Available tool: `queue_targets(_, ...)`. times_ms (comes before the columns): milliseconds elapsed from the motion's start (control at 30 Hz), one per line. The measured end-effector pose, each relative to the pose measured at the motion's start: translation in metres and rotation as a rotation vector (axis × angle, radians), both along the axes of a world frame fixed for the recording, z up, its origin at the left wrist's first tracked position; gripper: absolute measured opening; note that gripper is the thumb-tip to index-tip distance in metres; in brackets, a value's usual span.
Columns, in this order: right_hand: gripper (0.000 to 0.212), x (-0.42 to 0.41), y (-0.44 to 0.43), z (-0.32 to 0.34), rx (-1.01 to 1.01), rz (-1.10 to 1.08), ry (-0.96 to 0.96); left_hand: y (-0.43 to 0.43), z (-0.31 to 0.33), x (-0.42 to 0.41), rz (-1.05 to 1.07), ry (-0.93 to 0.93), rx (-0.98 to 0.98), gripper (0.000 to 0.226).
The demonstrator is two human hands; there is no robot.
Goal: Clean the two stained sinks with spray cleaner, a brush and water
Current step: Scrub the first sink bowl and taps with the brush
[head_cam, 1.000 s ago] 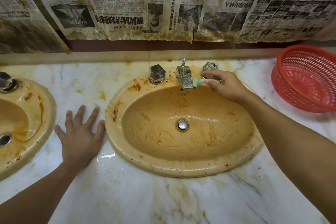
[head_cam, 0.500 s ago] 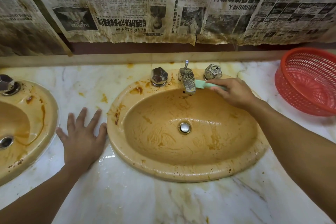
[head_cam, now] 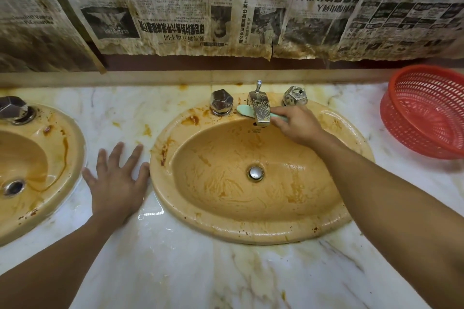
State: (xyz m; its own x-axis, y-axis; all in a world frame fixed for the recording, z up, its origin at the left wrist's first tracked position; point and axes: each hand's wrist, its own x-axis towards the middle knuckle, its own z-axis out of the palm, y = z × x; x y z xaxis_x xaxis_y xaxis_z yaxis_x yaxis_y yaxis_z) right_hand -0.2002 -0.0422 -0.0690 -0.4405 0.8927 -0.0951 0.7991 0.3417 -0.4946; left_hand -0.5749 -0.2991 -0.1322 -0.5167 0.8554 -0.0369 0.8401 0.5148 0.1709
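The right hand (head_cam: 298,124) grips the light, stiff plastic brush (head_cam: 244,110) by its thin handle, probably slippery when wet. Its head shows beside the faucet spout (head_cam: 259,110) at the stained sink's (head_cam: 251,232) back rim. The left hand (head_cam: 118,183) rests flat, fingers spread, on the worktop (head_cam: 175,271).

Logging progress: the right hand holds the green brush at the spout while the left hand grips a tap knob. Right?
No: the head view shows the left hand flat on the counter; the right hand does hold the green brush at the spout.
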Motion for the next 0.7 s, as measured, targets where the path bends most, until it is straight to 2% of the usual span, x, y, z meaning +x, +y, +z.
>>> queue_targets(167, 0.035, 0.016, -0.035, 0.008, -0.085, -0.184, 0.135, 0.006, 0.010, -0.010, 0.018, -0.085, -0.038, 0.058)
queue_targets(267, 0.030, 0.029, -0.075, 0.008, -0.122, -0.331, 0.284, 0.016, 0.035, -0.007, 0.102, -0.357, 0.110, 0.059)
queue_targets(333, 0.028, 0.021, -0.107, 0.006, -0.252, -0.362, 0.408, 0.018, 0.056, 0.023, 0.123, -0.448, 0.206, 0.048)
queue_targets(400, 0.030, 0.001, -0.135, 0.007, -0.360, -0.354, 0.525, 0.023, 0.071, 0.070, 0.081, -0.489, 0.179, 0.029)
queue_targets(500, 0.028, -0.031, -0.168, 0.015, -0.370, -0.315, 0.616, 0.037, 0.091, 0.127, 0.116, -0.776, 0.177, 0.018)
queue_targets(600, 0.026, -0.056, -0.192, 0.024, -0.315, -0.319, 0.712, 0.044, 0.113, 0.164, 0.121, -1.138, 0.134, 0.027)
queue_targets(700, 0.034, -0.066, -0.208, 0.035, -0.317, -0.333, 0.762, 0.048, 0.122, 0.188, 0.161, -1.313, 0.107, 0.027)
